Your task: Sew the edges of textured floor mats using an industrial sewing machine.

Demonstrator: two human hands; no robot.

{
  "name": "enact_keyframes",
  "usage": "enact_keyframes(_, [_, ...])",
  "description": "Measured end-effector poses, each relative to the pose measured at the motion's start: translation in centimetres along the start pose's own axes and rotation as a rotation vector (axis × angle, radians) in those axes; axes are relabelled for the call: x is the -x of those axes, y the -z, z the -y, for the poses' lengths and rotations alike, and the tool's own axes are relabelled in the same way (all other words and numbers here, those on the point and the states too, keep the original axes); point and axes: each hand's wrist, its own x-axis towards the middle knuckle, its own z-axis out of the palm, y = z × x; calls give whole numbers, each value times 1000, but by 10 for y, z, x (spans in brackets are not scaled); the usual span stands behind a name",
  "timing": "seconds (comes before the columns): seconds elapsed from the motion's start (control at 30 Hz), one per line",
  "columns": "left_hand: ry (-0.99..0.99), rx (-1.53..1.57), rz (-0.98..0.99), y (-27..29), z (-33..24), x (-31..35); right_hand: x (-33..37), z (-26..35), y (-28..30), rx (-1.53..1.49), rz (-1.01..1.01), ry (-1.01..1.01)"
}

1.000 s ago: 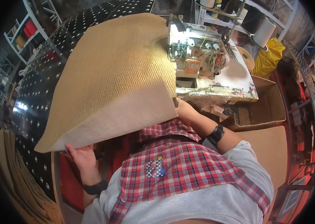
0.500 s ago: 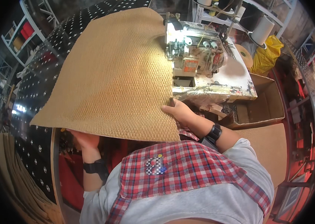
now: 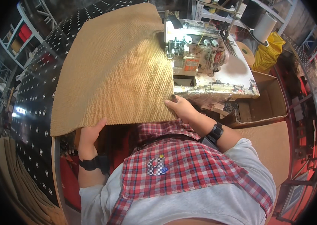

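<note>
A large tan woven mat (image 3: pixel 117 78) lies over the table, its right edge running along the sewing machine (image 3: pixel 196 48). My left hand (image 3: pixel 91 133) grips the mat's near edge left of the middle, thumb on top and the other fingers hidden beneath. At the near right corner, my right hand (image 3: pixel 183 108) pinches the mat's edge, its thumb over the weave. Next to that thumb sticks up a small dark piece (image 3: pixel 174 98), too small to name. The machine's lamp lights the mat beside the needle area, which is partly hidden.
A black table with shiny dots (image 3: pixel 34 108) extends left and behind the mat. An open cardboard box (image 3: pixel 265 101) stands right of the machine, below a yellow bag (image 3: pixel 269 52) and thread cones (image 3: pixel 265 28). Folded tan mats (image 3: pixel 16 176) are stacked at lower left.
The mat has slid away from me along the machine, and its near left corner has swung right. My left hand has moved right, its thumb now on top. My right hand has barely shifted.
</note>
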Motion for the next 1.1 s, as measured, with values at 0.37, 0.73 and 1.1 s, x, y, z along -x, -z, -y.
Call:
enact_keyframes(0.37, [-181, -528, -141, -20, -27, -69, -8, 5, 16, 23, -16, -102])
enact_keyframes(0.73, [-354, -869, -153, -21, -16, -148, -14, -8, 23, -66, -10, -73])
enact_keyframes(1.1, [-388, -977, -268, -35, -13, -211, -16, -6, 21, -106, 4, -141])
